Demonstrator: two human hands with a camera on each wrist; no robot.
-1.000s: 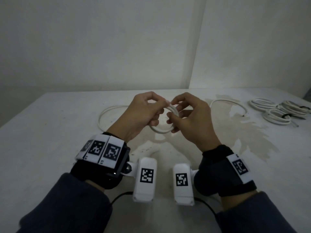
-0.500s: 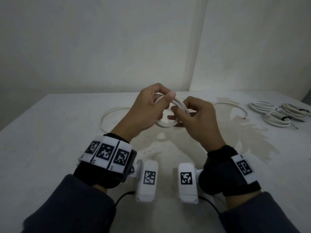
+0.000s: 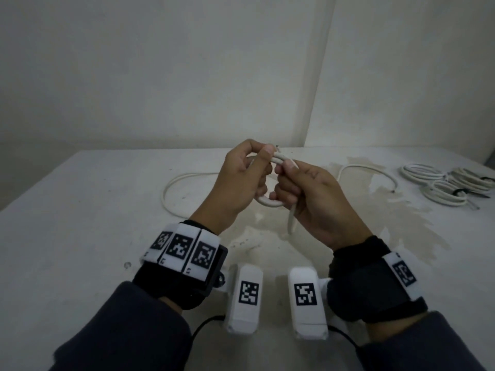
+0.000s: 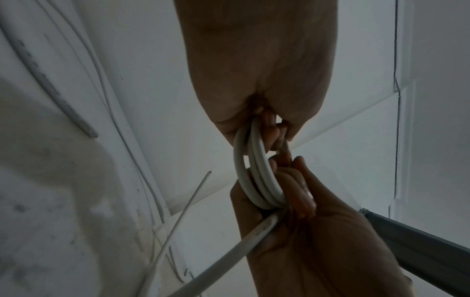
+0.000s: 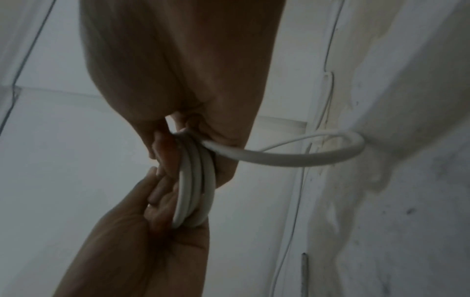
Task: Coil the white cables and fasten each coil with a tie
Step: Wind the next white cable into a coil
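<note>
I hold a small coil of white cable (image 3: 269, 202) upright above the table, between both hands. My left hand (image 3: 247, 178) grips the coil's left and top side, thumb over the cable end at the top. My right hand (image 3: 300, 188) grips the right side, and a strand of cable (image 3: 291, 219) hangs out below its palm. In the left wrist view the coil (image 4: 257, 176) shows several turns, pinched between the two hands. The right wrist view shows the coil (image 5: 194, 186) and a loose loop of cable (image 5: 292, 158) running off to the right. The uncoiled rest (image 3: 176, 183) lies on the table behind my hands.
Three finished white coils (image 3: 444, 188) with dark ties lie at the table's far right. A loose cable end (image 3: 369, 170) curves across a stained patch of the table (image 3: 80, 236). Walls meet in a corner behind the table.
Both hands have lifted the coil higher and drawn closer together. The left thumb now sits over the top of the coil, and a strand hangs below the right hand.
</note>
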